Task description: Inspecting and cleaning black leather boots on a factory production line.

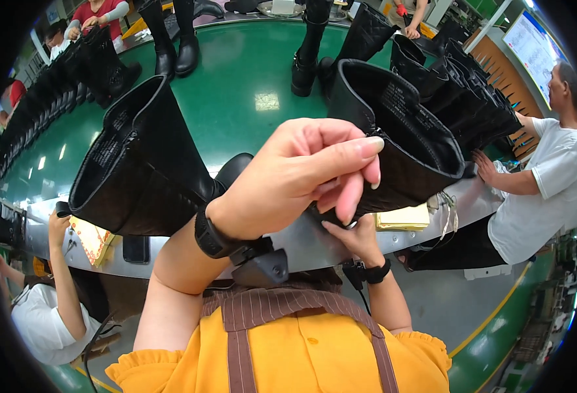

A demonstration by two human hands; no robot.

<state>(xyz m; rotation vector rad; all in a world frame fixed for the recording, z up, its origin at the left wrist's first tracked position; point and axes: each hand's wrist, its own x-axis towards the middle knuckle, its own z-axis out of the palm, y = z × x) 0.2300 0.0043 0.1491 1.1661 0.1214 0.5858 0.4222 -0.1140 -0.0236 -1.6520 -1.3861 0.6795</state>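
Note:
A tall black boot point(406, 167) stands before me at centre right, its wide shaft opening tilted toward me. My left hand point(295, 173) is raised across it, thumb and forefinger pinched at the zipper pull by the opening's rim; the other fingers curl loosely. Lower down, my right hand point(357, 237) grips the same boot's shaft from the near side, its fingers partly hidden. A second tall black boot point(151, 170) stands left of my left hand, leaning left, its opening toward me.
The boots stand on a green-topped table point(236, 105) with a metal edge point(314, 242). Yellow sheets point(403, 218) and a dark phone point(136, 249) lie near that edge. More boots point(459, 92) crowd the right and far sides. Co-workers stand left, right point(544, 183) and across.

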